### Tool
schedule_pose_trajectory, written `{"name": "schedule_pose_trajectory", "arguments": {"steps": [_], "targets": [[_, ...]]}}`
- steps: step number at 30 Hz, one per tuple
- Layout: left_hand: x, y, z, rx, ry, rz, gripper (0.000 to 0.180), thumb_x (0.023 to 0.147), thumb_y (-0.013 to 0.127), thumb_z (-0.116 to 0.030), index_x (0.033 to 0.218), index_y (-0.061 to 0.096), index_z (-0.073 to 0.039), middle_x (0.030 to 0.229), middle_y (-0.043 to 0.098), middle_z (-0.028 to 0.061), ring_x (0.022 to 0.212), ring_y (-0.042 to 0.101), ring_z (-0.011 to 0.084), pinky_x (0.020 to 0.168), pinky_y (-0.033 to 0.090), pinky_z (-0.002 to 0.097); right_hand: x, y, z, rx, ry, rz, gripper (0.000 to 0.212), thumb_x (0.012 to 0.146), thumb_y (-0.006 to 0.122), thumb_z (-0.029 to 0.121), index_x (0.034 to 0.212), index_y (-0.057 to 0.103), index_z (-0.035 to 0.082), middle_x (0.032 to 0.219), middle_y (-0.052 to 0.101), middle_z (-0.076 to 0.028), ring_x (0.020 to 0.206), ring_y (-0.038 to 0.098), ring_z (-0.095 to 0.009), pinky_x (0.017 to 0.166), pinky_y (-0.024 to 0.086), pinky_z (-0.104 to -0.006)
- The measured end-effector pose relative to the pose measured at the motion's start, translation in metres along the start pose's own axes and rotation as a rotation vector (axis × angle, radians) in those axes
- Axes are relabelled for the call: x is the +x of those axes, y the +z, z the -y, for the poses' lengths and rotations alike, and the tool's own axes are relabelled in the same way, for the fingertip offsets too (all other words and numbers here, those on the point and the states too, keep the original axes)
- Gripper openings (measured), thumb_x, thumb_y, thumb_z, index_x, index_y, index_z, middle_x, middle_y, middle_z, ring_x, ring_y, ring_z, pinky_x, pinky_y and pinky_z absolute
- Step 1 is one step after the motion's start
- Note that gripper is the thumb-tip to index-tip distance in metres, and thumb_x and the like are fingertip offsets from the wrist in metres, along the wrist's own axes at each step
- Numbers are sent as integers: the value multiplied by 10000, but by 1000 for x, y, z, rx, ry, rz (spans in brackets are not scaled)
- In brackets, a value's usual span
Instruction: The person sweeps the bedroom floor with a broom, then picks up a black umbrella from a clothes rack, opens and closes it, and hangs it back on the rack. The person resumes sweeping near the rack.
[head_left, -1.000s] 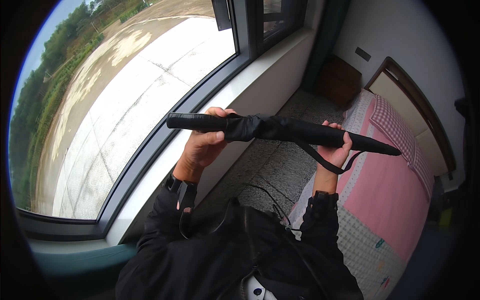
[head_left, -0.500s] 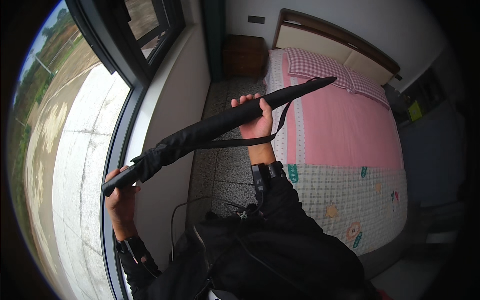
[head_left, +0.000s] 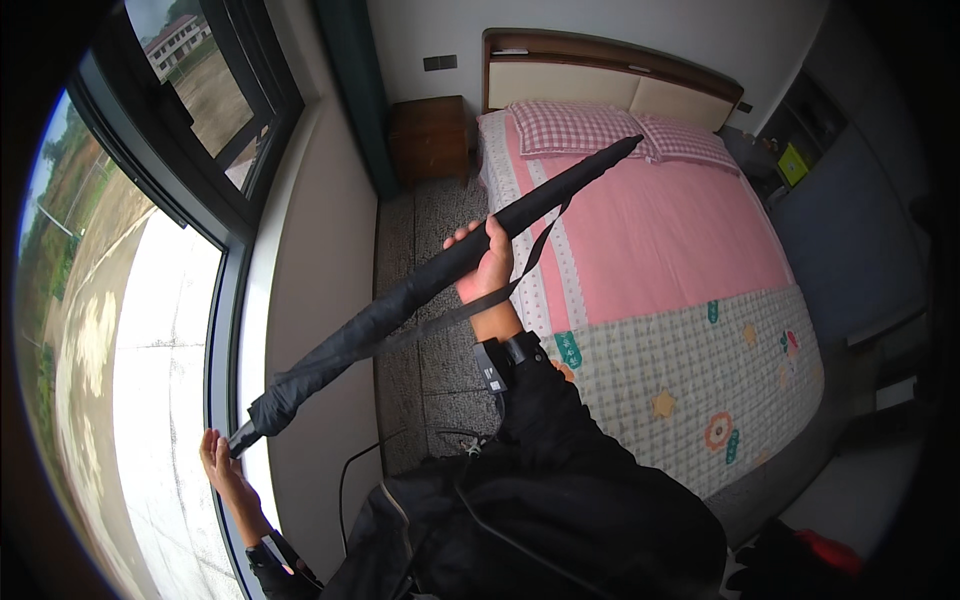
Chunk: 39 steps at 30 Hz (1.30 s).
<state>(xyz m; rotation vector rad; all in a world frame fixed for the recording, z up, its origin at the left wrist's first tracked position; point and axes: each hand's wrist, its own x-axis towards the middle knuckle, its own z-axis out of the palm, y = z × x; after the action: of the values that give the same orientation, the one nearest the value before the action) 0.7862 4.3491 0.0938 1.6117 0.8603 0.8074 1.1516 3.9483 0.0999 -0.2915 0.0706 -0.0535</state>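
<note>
And there it was, the long black umbrella (head_left: 400, 302), wrapped in its black cover and stretched slantwise between both hands! The right hand (head_left: 487, 270) had it firmly, fingers curled round the far side and thumb over the top, with the wrapped shaft running out both ways from that grip. Up and to the right of it, the narrow tip (head_left: 622, 150) showed against the pillows (head_left: 575, 130); down and to the left, the shaft led to the handle (head_left: 241, 440).

Now, the left hand (head_left: 222, 465), that was the big change! Half a second earlier it had been wrapped about the handle, with the butt poking out past it; here it had slid back to the very end, its fingers straightened alongside. Whether it was pinching anything, one could not tell. A bare stretch of handle had opened up between those fingers and the cover. The whole umbrella tilted more steeply than before, too!

The strap (head_left: 440, 322) hung below the right hand's grip, crossing the wrist just as it had earlier. Right of that grip lay the pink bedcover (head_left: 660, 230), with the checked quilt (head_left: 640, 410) lower down; above and left stood the wooden nightstand (head_left: 430, 135). Just beside the left hand ran the windowsill (head_left: 258, 330), and a red object (head_left: 828, 552) had come into view, far lower right of both hands.
</note>
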Motion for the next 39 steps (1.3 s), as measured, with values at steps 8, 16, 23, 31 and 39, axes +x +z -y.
{"name": "schedule_pose_trajectory", "arguments": {"steps": [8, 16, 23, 31, 39], "targets": [[-61, 159, -113, 518, 424, 776, 760, 786, 808, -316, 1449, 547, -51, 1382, 621, 219, 1313, 585, 377, 1118, 452, 448, -79, 36, -46, -20, 262, 182, 269, 929, 709, 194, 1121, 534, 123, 951, 593, -34, 871, 627, -213, 875, 565, -477], [-66, 201, -109, 664, 208, 1242, 596, 669, 886, -235, 1164, 652, 0, 924, 716, 134, 908, 697, 293, 865, 528, 371, -38, 61, 29, -22, 222, 499, 493, 944, 749, 431, 1271, 545, 124, 1017, 629, -69, 906, 649, -254, 822, 573, -481], [-74, 169, -54, 325, -479, 1613, 570, 670, 942, -246, 1127, 693, -13, 921, 678, 30, 896, 627, 174, 869, 487, 311, 10, 69, 93, 139, 212, 770, 237, 979, 703, 312, 1071, 593, 124, 763, 537, -1, 588, 527, -143, 547, 472, -328], [-123, 185, -54, 792, 197, 941, 624, 706, 878, -269, 1193, 616, 20, 929, 709, 240, 916, 727, 350, 845, 550, 422, 16, 76, 82, -330, 112, 116, 204, 919, 667, 189, 814, 498, 143, 624, 436, 37, 498, 464, -116, 473, 404, -311], [-116, 183, -34, 509, 17, 1278, 508, 685, 897, -225, 1068, 653, 4, 887, 711, 129, 875, 701, 252, 849, 536, 361, 24, 72, 88, -224, 177, 381, 240, 973, 734, 334, 995, 581, 150, 763, 559, 6, 676, 580, -151, 644, 526, -345]]}}
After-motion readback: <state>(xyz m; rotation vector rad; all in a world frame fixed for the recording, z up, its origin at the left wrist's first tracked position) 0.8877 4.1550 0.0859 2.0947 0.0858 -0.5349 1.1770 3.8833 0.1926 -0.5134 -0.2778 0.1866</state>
